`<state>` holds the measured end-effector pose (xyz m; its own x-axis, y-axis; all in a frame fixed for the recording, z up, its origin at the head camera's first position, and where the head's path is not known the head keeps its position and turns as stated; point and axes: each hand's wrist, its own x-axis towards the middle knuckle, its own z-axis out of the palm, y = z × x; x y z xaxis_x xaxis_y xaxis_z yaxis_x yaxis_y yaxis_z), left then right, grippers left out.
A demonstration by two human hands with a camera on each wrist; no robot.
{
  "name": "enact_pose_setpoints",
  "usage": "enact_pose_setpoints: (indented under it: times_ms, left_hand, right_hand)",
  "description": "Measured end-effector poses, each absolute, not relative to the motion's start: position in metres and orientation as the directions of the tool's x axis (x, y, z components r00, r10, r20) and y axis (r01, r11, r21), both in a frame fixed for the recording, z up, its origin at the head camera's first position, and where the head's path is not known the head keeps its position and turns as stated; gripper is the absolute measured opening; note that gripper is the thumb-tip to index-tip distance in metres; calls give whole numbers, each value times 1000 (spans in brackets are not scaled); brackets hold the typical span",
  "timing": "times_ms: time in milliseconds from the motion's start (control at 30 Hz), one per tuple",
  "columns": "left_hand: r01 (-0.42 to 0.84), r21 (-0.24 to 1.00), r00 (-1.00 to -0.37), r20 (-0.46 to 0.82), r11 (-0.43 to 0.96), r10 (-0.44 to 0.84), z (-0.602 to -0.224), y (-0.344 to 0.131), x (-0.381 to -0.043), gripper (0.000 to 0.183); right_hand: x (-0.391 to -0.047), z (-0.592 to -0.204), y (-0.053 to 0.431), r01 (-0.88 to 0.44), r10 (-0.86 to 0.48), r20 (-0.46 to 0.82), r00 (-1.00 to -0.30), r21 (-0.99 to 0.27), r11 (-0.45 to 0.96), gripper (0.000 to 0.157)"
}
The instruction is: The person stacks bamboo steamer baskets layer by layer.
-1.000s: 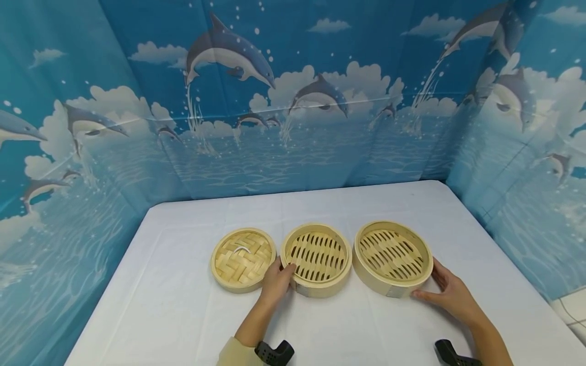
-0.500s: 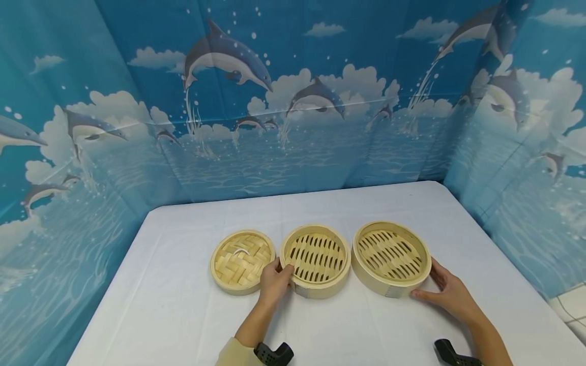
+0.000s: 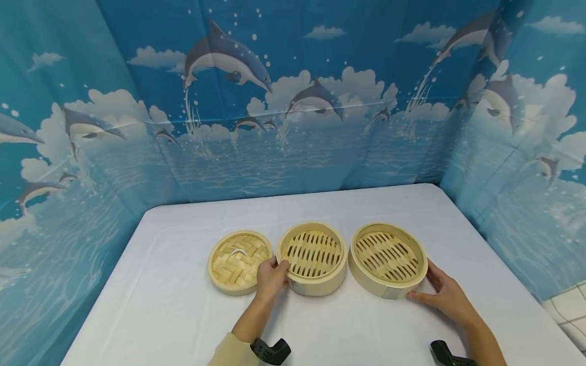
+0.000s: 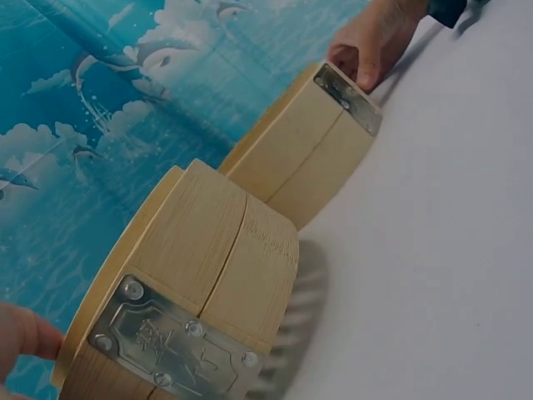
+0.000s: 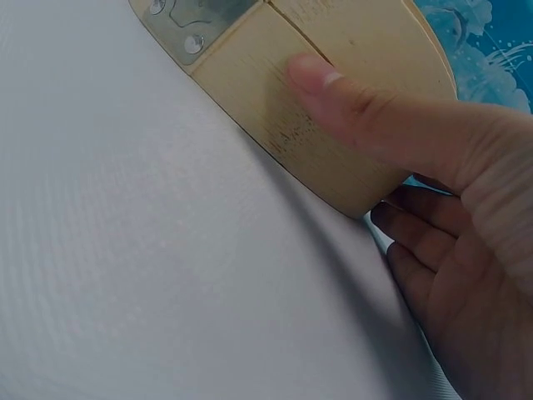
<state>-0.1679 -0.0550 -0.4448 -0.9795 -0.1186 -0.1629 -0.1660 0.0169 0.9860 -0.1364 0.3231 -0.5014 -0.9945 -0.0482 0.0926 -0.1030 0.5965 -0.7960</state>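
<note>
Beyond the fingers hangs a blue sea curtain printed with leaping dolphins, folding forward to the left and right of both hands. Beneath them spreads a white cloth-covered table; pale floor tiles show far to the right of the right fingers.

The table's left edge runs well left of the left fingers, with white cloth between. The back edge lies well beyond both hands' fingertips, and the right edge slants down to the right of the right hand's knuckles, again with cloth between.

Just left of the left fingers lies a woven bamboo steamer lid, its small white handle facing up. The left hand pinches the near-left rim of the middle bamboo steamer basket, thumb over the rim, fingers at the outer wall; this basket extends right of them. Between the two hands, just beside it, is the right bamboo steamer basket, left of the right hand's fingers. The right hand grips its near-right wall, thumb in front, fingers around the far side.
</note>
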Motion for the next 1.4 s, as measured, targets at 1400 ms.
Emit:
enact_pose_setpoints:
  times_ms: [1400]
  left_hand:
    - [-119, 980, -988, -133, 159, 78, -388, 68, -202, 15]
  right_hand:
    - [-135, -499, 323, -149, -70, 133, -989, -807, 571, 94]
